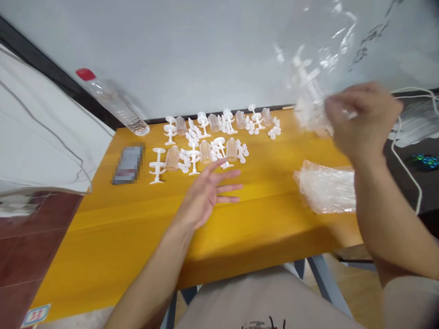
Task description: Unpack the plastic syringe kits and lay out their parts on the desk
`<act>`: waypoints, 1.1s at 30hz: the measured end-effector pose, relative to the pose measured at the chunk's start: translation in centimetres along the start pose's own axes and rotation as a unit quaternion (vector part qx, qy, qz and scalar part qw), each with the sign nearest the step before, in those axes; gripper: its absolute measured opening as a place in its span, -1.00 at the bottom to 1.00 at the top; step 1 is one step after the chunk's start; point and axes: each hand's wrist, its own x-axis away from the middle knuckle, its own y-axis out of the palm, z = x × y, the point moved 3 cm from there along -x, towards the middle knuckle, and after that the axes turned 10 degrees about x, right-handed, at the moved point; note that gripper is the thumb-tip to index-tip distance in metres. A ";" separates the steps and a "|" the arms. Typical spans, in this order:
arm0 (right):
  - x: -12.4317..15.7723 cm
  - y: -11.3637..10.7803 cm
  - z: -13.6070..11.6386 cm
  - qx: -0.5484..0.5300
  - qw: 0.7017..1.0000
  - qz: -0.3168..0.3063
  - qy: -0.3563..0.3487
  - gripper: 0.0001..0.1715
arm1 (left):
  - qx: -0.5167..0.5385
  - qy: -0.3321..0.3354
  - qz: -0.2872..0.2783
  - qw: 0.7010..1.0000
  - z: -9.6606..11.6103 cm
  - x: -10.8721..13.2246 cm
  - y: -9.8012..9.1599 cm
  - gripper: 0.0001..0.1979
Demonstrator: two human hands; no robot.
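Note:
My right hand, raised at the right, is closed on a clear plastic bag with white plastic parts inside; motion blurs it a little. Over the table's middle, my left hand is open and holds nothing, its fingers spread toward the right. Just beyond those fingers, sets of parts lie in two rows. They include white plunger-like pieces, clear ribbed plastic barrels and clusters of small white pieces. The left fingertips overlap the front row in view; whether they touch it I cannot tell.
A stack of clear plastic bags lies on the yellow table, below my right hand. To the left are a phone-like blurred item and a tilted red-capped bottle. A white cable hangs at the right. A whiteboard rises behind.

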 end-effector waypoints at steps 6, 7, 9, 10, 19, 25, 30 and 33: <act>16.0 -1.1 -9.1 -0.259 0.921 -0.143 -0.252 -0.71 | 0.098 -0.063 0.105 0.988 0.0 3.3 -3.3 -0.20; 17.9 -0.8 -9.7 -0.277 0.903 -0.173 -0.278 -0.68 | 0.081 -0.071 0.126 0.986 -1.0 3.8 -3.9 -0.25; 20.6 -0.4 -10.4 -0.266 0.902 -0.195 -0.279 -0.65 | 0.057 -0.083 0.146 0.984 -3.3 4.7 -4.6 -0.29; 21.3 -0.4 -10.7 -0.244 0.913 -0.199 -0.261 -0.58 | 0.054 -0.086 0.144 0.984 -4.4 5.0 -4.7 -0.29; 21.3 2.0 -12.8 -0.140 0.930 -0.248 -0.233 -0.20 | 0.072 -0.091 0.076 0.990 -8.0 5.7 -3.3 -0.38; 21.1 2.7 -11.7 -0.131 0.950 -0.213 -0.185 -0.21 | -0.130 0.055 0.227 0.964 -6.6 6.8 -5.5 -0.64; 21.3 2.9 -12.1 -0.102 0.964 -0.198 -0.148 -0.08 | -0.367 0.122 0.127 0.913 -3.7 7.3 -3.6 -0.82; 21.4 3.0 -12.4 -0.090 0.968 -0.176 -0.152 0.00 | -0.400 0.020 0.038 0.915 -4.2 6.2 -3.9 -0.69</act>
